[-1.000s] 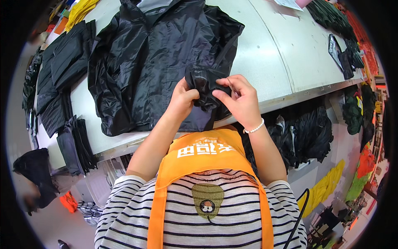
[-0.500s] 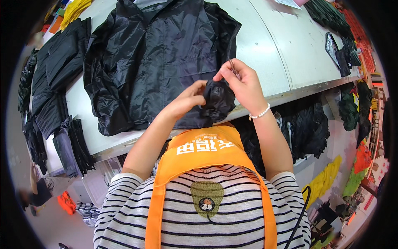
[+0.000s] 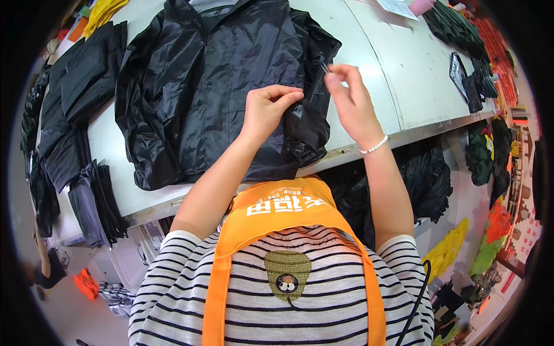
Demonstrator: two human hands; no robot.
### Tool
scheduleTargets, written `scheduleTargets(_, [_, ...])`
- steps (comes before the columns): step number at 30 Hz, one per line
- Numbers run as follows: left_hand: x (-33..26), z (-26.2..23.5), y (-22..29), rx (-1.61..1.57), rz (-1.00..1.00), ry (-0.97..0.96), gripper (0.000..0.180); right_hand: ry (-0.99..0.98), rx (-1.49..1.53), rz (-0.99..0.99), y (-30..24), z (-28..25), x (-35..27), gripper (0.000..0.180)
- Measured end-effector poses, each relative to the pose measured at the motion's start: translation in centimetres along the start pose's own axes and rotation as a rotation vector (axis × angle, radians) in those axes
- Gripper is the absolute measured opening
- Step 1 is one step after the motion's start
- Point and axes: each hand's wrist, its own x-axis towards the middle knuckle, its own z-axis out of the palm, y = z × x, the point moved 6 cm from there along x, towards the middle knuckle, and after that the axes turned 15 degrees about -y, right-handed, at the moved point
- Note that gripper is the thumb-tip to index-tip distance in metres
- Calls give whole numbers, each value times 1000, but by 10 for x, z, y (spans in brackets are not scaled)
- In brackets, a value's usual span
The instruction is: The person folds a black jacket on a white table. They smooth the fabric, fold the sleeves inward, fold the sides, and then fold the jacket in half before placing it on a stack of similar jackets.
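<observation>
A shiny black jacket (image 3: 231, 86) lies spread out, front up, on the white table. Over its sleeve on the right, my left hand (image 3: 268, 109) is closed in a pinch; whatever is between the fingertips is too small to make out. The black sleeve (image 3: 306, 130) sits bunched just below those fingertips. My right hand (image 3: 353, 104) is raised to the right of the sleeve, apart from the cloth. It grips small metal thread snips (image 3: 325, 67), whose two thin tips point up and left; the rest is hidden by the fingers.
Folded black garments (image 3: 86, 86) are stacked at the left, some hanging over the table edge (image 3: 153, 210). Dark green garments (image 3: 456, 29) and a small packet (image 3: 459, 75) lie far right. Dark cloth (image 3: 424, 176) fills the space under the table.
My left hand has moved up and right from the bunched cuff, now pinching higher along the sleeve. My right hand has drawn away up and right with the snips. The cuff has dropped flatter.
</observation>
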Motion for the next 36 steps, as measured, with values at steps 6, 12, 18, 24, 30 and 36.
scheduleTargets(6, [5, -4, -8, -72, 5, -36, 13, -232, -383, 7, 7, 15, -19, 20])
scheduleTargets(12, [8, 0, -8, -139, -107, -81, 15, -239, -563, -41, 0, 26, -15, 20])
scheduleTargets(18, [8, 2, -6, -104, -106, -89, 15, -262, -596, -13, 2, 25, -10, 21])
scheduleTargets(24, [3, -5, -7, -76, -109, -28, 15, -230, -456, 15, 9, 19, -7, 22])
scheduleTargets(30, [-108, -52, -3, 663, -428, -314, 9, -318, 87, 254, 95, 2, -33, 25])
scheduleTargets(36, [-258, -79, -63, 1587, -883, -633, 38, -305, 345, 236, 98, 16, -31, 12])
